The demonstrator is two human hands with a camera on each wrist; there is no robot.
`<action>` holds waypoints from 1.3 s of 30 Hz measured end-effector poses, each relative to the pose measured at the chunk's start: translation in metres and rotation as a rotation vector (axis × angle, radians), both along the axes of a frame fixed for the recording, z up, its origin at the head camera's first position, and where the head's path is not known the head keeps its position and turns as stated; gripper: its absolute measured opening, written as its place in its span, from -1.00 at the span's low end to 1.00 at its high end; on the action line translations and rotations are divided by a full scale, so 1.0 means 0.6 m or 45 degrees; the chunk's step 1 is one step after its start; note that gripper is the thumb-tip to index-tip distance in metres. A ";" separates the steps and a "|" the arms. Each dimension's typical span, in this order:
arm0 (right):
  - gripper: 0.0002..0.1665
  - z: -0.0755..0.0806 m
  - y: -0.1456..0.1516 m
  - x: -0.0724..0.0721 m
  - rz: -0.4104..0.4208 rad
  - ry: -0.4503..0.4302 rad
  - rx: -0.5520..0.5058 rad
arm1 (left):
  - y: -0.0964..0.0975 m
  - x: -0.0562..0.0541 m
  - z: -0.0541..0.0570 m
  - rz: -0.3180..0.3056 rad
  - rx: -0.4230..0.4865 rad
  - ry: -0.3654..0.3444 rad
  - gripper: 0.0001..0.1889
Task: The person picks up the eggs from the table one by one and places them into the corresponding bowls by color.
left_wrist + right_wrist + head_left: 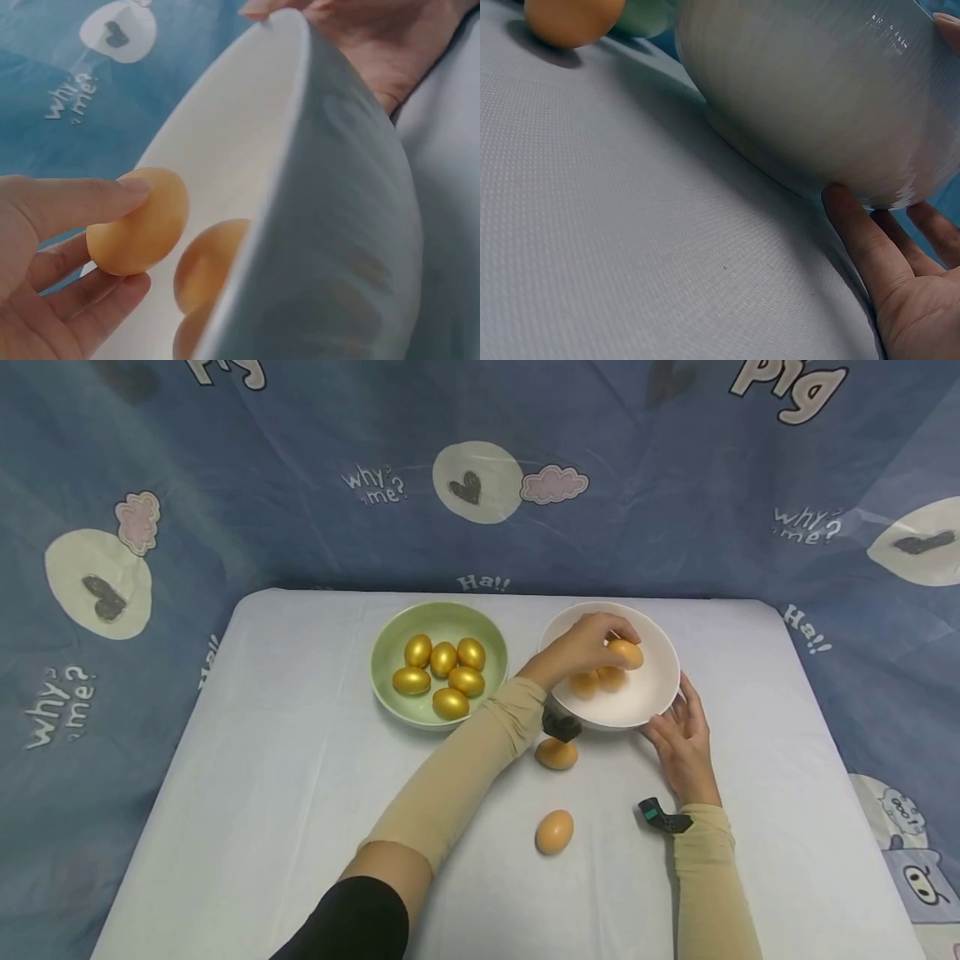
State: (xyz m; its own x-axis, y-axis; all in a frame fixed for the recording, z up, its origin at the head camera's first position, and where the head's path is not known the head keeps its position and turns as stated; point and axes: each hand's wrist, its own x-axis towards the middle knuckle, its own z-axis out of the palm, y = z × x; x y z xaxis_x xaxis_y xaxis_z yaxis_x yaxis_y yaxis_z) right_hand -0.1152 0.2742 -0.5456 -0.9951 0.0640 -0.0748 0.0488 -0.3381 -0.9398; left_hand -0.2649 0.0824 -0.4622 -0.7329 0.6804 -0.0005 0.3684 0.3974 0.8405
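My left hand (583, 647) reaches over the white bowl (651, 689) and pinches a brown egg (154, 229) between thumb and fingertips. Beneath it, two more brown eggs (584, 684) lie inside the bowl, partly covered by the hand in the head view. At the bowl's right front side, my right hand (684, 747) holds it, thumb up by the rim and fingers (859, 236) against the lower wall. Two brown eggs lie on the table in front: one egg (557, 754) close to the bowl, another egg (554, 832) nearer to me.
A green bowl (386, 693) with several golden eggs (443, 659) stands left of the white bowl, just beyond my left forearm. White cloth covers the table (262, 760). A blue printed curtain (315, 543) hangs behind and at the sides.
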 end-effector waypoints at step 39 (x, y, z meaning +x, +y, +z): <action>-0.04 0.002 -0.002 0.002 -0.003 0.018 -0.046 | 0.016 -0.005 -0.005 -0.218 -0.198 0.063 -0.63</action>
